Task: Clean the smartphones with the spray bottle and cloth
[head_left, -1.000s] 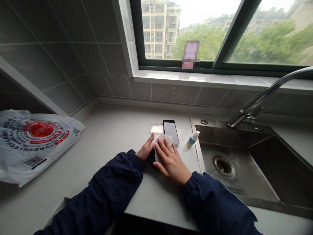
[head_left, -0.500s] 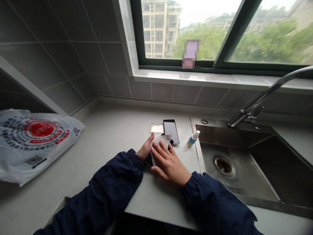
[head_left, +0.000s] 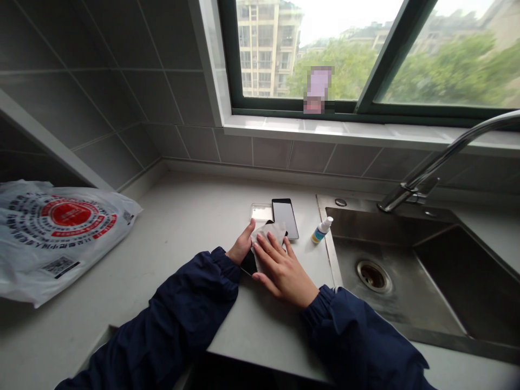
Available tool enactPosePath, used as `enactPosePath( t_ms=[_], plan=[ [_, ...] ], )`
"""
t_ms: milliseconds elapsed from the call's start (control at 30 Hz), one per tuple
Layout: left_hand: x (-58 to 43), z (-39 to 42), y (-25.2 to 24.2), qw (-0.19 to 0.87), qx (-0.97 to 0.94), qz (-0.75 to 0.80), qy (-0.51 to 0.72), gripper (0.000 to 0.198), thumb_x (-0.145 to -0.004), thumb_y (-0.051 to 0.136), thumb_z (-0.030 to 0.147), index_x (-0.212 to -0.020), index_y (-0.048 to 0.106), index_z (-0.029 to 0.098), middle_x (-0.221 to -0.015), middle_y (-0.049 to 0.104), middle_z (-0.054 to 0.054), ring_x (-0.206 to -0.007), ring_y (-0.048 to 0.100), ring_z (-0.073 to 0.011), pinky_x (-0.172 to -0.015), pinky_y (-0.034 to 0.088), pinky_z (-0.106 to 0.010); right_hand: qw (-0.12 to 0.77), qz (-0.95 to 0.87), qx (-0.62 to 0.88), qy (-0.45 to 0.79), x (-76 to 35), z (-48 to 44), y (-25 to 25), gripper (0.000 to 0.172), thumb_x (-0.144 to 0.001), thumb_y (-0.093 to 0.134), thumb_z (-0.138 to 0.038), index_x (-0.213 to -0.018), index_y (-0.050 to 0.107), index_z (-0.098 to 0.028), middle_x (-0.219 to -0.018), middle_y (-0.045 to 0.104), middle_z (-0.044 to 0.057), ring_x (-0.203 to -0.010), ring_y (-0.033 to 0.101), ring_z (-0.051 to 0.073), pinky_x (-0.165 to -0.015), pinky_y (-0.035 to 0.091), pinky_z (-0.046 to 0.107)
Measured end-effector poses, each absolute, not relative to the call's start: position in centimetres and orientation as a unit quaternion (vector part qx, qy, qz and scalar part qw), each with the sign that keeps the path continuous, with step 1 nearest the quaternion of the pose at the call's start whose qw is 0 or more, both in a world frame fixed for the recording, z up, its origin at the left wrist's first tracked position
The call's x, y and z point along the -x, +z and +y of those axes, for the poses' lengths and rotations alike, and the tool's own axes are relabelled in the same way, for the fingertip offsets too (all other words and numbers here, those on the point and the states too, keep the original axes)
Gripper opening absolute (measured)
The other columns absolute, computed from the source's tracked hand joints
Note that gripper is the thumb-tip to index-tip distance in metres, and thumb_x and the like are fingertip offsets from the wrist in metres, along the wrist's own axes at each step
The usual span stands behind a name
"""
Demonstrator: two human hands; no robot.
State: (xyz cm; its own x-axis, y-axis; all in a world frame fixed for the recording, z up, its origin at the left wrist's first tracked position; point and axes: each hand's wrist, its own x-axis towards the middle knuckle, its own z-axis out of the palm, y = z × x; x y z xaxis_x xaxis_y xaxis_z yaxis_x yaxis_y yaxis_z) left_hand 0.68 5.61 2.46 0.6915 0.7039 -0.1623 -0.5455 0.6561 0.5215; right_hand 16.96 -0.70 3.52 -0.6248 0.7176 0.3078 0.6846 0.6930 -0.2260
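Note:
A dark phone (head_left: 249, 261) lies on the pale counter (head_left: 182, 233) in front of me. My left hand (head_left: 242, 247) grips its left edge, thumb up along the side. My right hand (head_left: 284, 269) lies flat with fingers spread on a white cloth (head_left: 271, 232) that covers most of the phone. Just behind them a second phone (head_left: 285, 217) lies face up with a pale screen, and a clear phone case (head_left: 260, 212) sits to its left.
A small white spray bottle (head_left: 321, 229) with a blue and yellow label stands at the edge of the steel sink (head_left: 406, 271). A chrome tap (head_left: 439, 162) arches over it. A printed white plastic bag (head_left: 57, 233) lies at the left. Grey tiled walls and a window stand behind.
My right hand slid the cloth to the left over the phone and then a little back to the right. My left hand stayed at the phone's edge.

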Motion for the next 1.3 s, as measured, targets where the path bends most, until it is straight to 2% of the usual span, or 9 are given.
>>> enactPosePath(
  t_ms=[133,233,367,600,700,1000,1100,1200,1300],
  plan=[
    [-0.4,5.7,3.0,0.897,-0.204,0.179,0.35,0.077,-0.098,0.023,0.063,-0.137,0.053,0.003,-0.11,0.072,-0.02,-0.109,0.067,-0.031,-0.104,0.042,-0.041,0.204,-0.894,0.398,0.041,-17.3,-0.5,3.9,0.054,-0.103,0.042,-0.041,-0.153,0.038,-0.021,-0.161,0.031,0.006,-0.151,0.023,0.028,-0.123,0.011,0.056],
    [0.0,5.9,3.2,0.902,-0.212,0.179,0.332,0.082,-0.097,0.017,0.065,-0.138,0.051,0.002,-0.112,0.07,-0.021,-0.108,0.067,-0.0316,-0.103,0.042,-0.042,0.219,-0.871,0.439,0.035,-17.6,-0.1,3.8,0.05,-0.104,0.04,-0.037,-0.15,0.042,-0.02,-0.159,0.034,0.007,-0.15,0.027,0.027,-0.123,0.013,0.056],
    [0.3,6.0,3.1,0.899,-0.222,0.169,0.337,0.082,-0.097,0.02,0.066,-0.139,0.05,0.003,-0.113,0.069,-0.021,-0.107,0.067,-0.0315,-0.102,0.043,-0.042,0.234,-0.855,0.461,0.032,-17.7,0.1,3.8,0.048,-0.103,0.042,-0.034,-0.148,0.045,-0.019,-0.157,0.038,0.008,-0.149,0.029,0.028,-0.122,0.014,0.059],
    [0.2,5.9,3.2,0.899,-0.219,0.185,0.33,0.087,-0.094,0.023,0.07,-0.137,0.051,0.0,-0.109,0.07,-0.023,-0.104,0.068,-0.0326,-0.099,0.045,-0.043,0.226,-0.909,0.344,0.07,-17.2,-1.0,4.4,0.047,-0.102,0.045,-0.042,-0.144,0.051,-0.021,-0.153,0.046,0.007,-0.149,0.03,0.027,-0.123,0.005,0.058],
    [0.2,5.8,3.3,0.898,-0.221,0.192,0.33,0.086,-0.094,0.025,0.07,-0.137,0.051,0.0,-0.11,0.07,-0.024,-0.103,0.068,-0.0324,-0.099,0.045,-0.043,0.227,-0.913,0.331,0.072,-17.1,-1.0,4.4,0.045,-0.102,0.045,-0.04,-0.143,0.052,-0.023,-0.151,0.049,0.006,-0.148,0.033,0.026,-0.124,0.005,0.057],
    [0.2,6.1,3.3,0.898,-0.208,0.183,0.343,0.082,-0.097,0.017,0.065,-0.139,0.05,0.002,-0.111,0.07,-0.021,-0.106,0.067,-0.0314,-0.102,0.043,-0.042,0.222,-0.855,0.467,0.031,-17.4,-0.1,3.5,0.051,-0.102,0.043,-0.034,-0.15,0.042,-0.017,-0.159,0.034,0.01,-0.15,0.025,0.031,-0.119,0.02,0.063],
    [0.2,6.1,2.8,0.904,-0.207,0.171,0.333,0.083,-0.096,0.021,0.067,-0.139,0.051,0.002,-0.111,0.071,-0.021,-0.107,0.067,-0.0323,-0.102,0.044,-0.042,0.217,-0.885,0.41,0.04,-17.2,-0.5,3.7,0.053,-0.101,0.045,-0.039,-0.15,0.042,-0.018,-0.158,0.036,0.01,-0.151,0.023,0.031,-0.121,0.017,0.06],
    [0.1,6.1,2.5,0.904,-0.21,0.167,0.332,0.085,-0.094,0.027,0.069,-0.137,0.053,0.001,-0.111,0.071,-0.023,-0.107,0.067,-0.0334,-0.1,0.045,-0.043,0.216,-0.912,0.345,0.054,-17.1,-0.8,4.0,0.053,-0.101,0.046,-0.043,-0.149,0.044,-0.021,-0.156,0.041,0.008,-0.15,0.027,0.028,-0.123,0.01,0.058],
    [0.0,6.1,2.6,0.904,-0.208,0.17,0.331,0.085,-0.094,0.024,0.069,-0.137,0.052,0.002,-0.112,0.07,-0.023,-0.106,0.068,-0.0332,-0.1,0.045,-0.044,0.221,-0.908,0.351,0.052,-17.3,-0.6,4.0,0.05,-0.102,0.045,-0.041,-0.149,0.045,-0.023,-0.155,0.043,0.007,-0.149,0.03,0.027,-0.123,0.01,0.058]
  ],
)
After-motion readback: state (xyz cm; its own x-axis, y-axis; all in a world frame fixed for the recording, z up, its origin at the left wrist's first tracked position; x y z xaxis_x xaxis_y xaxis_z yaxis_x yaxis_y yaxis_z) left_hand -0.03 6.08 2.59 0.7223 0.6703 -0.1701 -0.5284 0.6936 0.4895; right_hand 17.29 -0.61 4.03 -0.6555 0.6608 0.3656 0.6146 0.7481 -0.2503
